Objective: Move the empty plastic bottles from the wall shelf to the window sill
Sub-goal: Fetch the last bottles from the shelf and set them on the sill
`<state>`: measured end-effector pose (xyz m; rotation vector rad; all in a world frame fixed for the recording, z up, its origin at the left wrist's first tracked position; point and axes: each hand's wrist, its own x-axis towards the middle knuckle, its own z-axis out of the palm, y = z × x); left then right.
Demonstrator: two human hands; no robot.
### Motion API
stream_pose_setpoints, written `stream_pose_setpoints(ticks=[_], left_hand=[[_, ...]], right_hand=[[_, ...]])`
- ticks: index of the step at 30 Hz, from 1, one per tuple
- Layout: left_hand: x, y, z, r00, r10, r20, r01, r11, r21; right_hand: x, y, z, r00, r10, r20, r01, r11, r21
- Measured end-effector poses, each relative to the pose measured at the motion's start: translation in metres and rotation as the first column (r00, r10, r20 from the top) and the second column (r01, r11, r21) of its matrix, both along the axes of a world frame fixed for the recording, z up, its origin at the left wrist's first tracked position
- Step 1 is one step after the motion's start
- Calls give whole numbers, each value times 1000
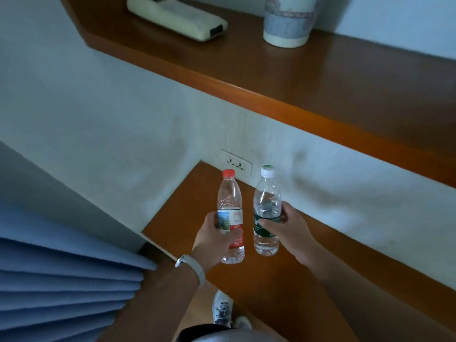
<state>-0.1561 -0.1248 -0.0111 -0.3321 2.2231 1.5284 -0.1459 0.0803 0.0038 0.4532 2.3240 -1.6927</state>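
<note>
My left hand (216, 239) grips a clear plastic bottle with a red cap and red-and-white label (230, 208), held upright. My right hand (288, 232) grips a second clear bottle with a white cap and green label (267, 206), also upright. Both bottles hang side by side, a small gap apart, above a lower wooden ledge (283, 287). The wooden wall shelf (320, 95) runs above them across the upper right.
On the wall shelf lie a cream handset-like device (177, 17) and a pale paper cup (287, 21). A white wall socket (237, 162) sits just behind the bottles. Blue pleated curtain (61, 280) fills the lower left. A shoe (222, 309) shows on the floor below.
</note>
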Motion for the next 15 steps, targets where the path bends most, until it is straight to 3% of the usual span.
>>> stream_pose_setpoints(ticks=[9, 15], left_hand=[[52, -28, 44, 958, 196, -208, -219, 971, -93], [101, -58, 70, 912, 316, -263, -353, 930, -105]], right_hand=[[27, -20, 23, 992, 98, -78, -111, 977, -181], [45, -53, 25, 970, 226, -90, -243, 925, -293]])
